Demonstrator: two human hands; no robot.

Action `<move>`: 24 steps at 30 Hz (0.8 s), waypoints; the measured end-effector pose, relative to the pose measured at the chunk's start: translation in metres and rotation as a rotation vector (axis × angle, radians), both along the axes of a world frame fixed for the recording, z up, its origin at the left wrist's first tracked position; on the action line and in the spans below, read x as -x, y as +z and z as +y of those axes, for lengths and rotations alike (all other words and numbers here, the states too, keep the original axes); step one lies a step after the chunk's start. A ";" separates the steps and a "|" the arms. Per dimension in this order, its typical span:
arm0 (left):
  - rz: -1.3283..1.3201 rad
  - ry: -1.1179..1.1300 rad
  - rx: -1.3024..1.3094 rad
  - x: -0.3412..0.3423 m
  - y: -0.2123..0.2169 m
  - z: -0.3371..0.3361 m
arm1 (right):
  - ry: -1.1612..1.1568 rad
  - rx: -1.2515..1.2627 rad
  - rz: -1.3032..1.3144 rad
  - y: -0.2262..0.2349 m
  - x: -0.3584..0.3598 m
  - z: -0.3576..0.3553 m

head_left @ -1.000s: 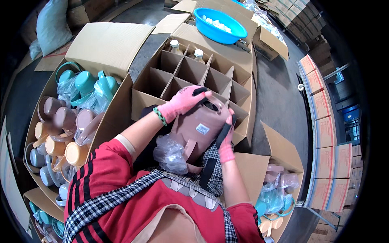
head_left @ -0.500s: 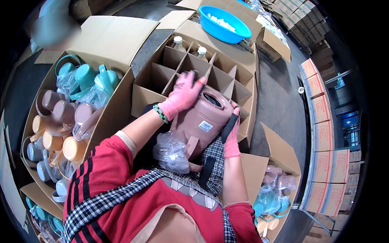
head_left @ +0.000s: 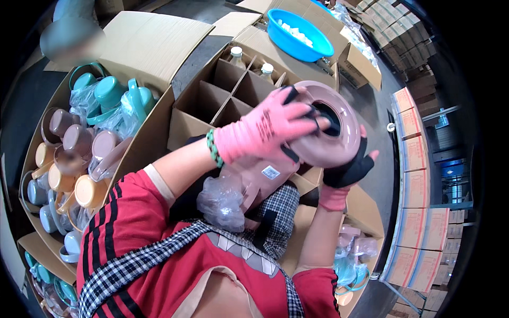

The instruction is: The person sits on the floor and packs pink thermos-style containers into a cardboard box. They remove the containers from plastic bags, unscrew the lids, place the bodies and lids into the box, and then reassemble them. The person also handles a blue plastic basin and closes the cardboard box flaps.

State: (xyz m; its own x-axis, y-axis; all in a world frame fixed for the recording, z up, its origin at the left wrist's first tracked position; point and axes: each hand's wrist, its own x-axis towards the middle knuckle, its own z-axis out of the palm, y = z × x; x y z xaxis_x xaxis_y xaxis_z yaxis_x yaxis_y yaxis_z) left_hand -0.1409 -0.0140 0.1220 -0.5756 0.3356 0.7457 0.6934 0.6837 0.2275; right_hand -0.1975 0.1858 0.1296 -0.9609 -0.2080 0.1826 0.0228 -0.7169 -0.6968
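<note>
At far left, an open carton (head_left: 40, 159) is packed with teal, brown, orange and grey jugs (head_left: 79, 140), many in clear bags. Nearer the middle, a divided carton (head_left: 212, 100) with empty cells is seen, two capped bottles (head_left: 236, 53) standing in its far cells. Above it, the pink jug (head_left: 323, 124) is held tilted in the air, its open base turned toward the camera. The left hand (head_left: 265, 130), in a pink glove, is spread wide over the jug's body and rim; the right hand (head_left: 350, 169), in a black and pink glove, is cupped under the base from the right. A crumpled clear bag (head_left: 222, 201) hangs just beside the jug's lower end.

Risk, as judged: the smooth plastic could slip from the gloves since the grip is palm-flat rather than closed round a handle, and a drop could dent the dividers or knock the bottles. The loose bag could be caught between jug and cell.

Farther right, a blue basin (head_left: 297, 34) rests on a carton flap. At far right, stacked boxes (head_left: 424, 185) line a grey concrete floor (head_left: 382, 180); a warehouse room is suggested.
</note>
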 end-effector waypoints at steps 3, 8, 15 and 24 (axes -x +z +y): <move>-0.566 -0.222 -0.955 0.034 -0.019 -0.001 | -0.520 -0.866 0.779 -0.008 -0.006 -0.021; -0.713 -0.443 -1.285 0.051 -0.037 0.013 | -0.510 -1.649 1.290 -0.002 0.032 -0.023; -0.505 -0.230 -1.221 0.072 -0.052 -0.003 | -0.152 -1.318 0.304 -0.026 0.099 -0.041; -0.651 -0.100 -1.393 0.077 -0.107 -0.027 | -0.046 -1.302 0.697 -0.077 0.128 -0.102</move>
